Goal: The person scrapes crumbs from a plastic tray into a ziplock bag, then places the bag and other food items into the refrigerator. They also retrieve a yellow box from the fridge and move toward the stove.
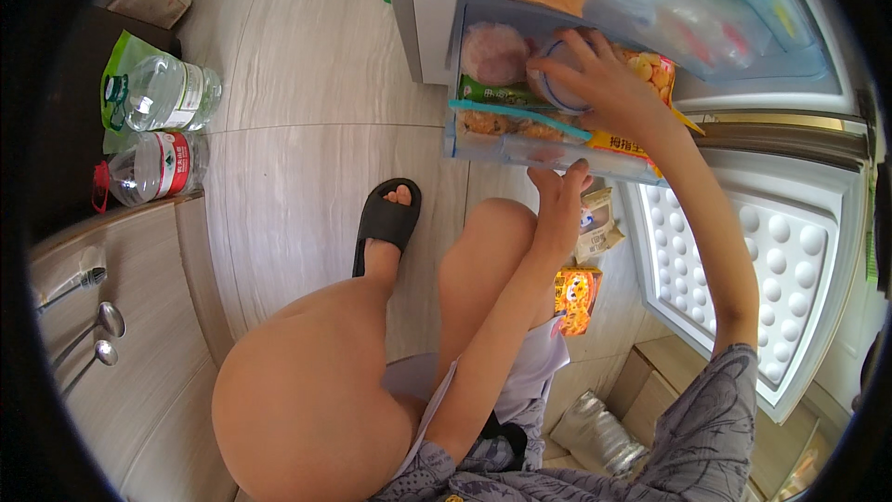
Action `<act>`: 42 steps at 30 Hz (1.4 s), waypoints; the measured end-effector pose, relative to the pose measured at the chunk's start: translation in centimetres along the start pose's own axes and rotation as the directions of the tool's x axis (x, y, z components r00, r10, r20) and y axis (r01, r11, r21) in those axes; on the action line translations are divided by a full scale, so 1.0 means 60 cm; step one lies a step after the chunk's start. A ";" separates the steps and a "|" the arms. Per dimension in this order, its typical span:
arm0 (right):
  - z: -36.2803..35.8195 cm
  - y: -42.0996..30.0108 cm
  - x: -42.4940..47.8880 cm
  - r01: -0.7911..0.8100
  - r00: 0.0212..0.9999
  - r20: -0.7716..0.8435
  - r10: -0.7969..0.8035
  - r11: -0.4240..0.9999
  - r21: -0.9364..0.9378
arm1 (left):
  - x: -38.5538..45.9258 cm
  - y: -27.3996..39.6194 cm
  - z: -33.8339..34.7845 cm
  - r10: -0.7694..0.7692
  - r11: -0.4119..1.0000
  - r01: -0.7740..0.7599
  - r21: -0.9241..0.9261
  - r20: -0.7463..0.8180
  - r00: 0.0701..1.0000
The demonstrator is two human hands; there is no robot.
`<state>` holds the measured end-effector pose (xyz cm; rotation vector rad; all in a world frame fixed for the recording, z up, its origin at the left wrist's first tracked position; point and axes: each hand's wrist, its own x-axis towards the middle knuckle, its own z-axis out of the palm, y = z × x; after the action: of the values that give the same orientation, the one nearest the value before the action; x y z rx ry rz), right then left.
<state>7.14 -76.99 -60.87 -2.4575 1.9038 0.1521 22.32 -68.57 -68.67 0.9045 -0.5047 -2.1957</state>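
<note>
My right hand reaches into a pulled-out clear freezer drawer, its fingers spread around the rim of a round, blue-rimmed container. My bent left fingers hold the drawer's front edge from below; my left hand is beside my knee. In the drawer, a bag of pinkish frozen food sits left of the container, above a green package. A zip bag with a teal slider strip holds browned food along the front. A yellow-orange food bag lies partly under my right hand.
Another filled drawer is behind. The freezer door stands open at right. A beige package and orange box lie by my leg; a silvery bag is lower. Water bottles and spoons are at left.
</note>
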 end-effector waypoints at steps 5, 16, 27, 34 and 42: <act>-0.108 -0.053 -0.087 -0.182 0.957 -0.145 0.253 0.906 0.383 | -0.001 -0.001 0.005 -0.051 0.998 0.051 0.043 0.007 0.999; -0.001 -0.165 -0.322 -0.529 0.816 0.464 0.344 0.124 0.839 | 0.009 -0.010 -0.013 -0.039 0.998 0.037 0.048 0.046 0.998; 0.404 -0.282 -0.235 -0.517 0.841 0.182 0.510 0.656 0.550 | 0.011 -0.012 0.000 0.015 0.996 -0.013 0.086 -0.018 1.000; 0.370 -0.291 -0.234 -0.537 0.840 0.219 0.497 0.702 0.467 | 0.002 -0.001 0.009 -0.028 0.995 0.031 0.099 -0.029 0.999; -0.068 -0.178 -0.232 -0.611 0.787 0.576 0.220 0.412 0.676 | 0.005 -0.024 -0.009 0.031 0.996 -0.029 0.081 -0.023 0.999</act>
<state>14.28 -61.21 -55.89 -1.1376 1.7402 -0.2131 21.91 -67.87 -69.97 0.9589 -0.5958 -2.1481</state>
